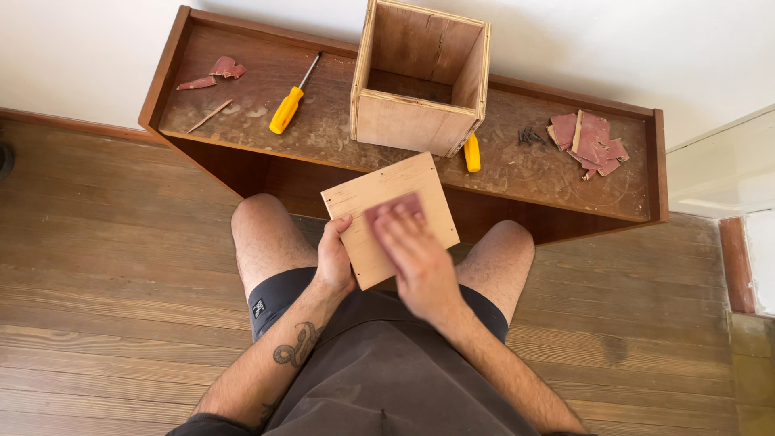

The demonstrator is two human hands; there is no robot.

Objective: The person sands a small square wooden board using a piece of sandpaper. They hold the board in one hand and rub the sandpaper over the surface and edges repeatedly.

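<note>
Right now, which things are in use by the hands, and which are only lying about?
In use:
left hand
right hand
plywood panel
sandpaper piece

Lying about:
open wooden box
yellow screwdriver
sandpaper scraps
dark screws

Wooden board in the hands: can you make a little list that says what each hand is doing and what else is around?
left hand: grips the wooden board at its left edge
right hand: presses a reddish sandpaper piece flat on the board, blurred
bench: dusty wooden shelf in front of the knees
box: open plywood box on the bench
tools: yellow screwdriver left of the box, second yellow handle at its right corner
scraps: sandpaper pile at right, dark screws beside it
</note>
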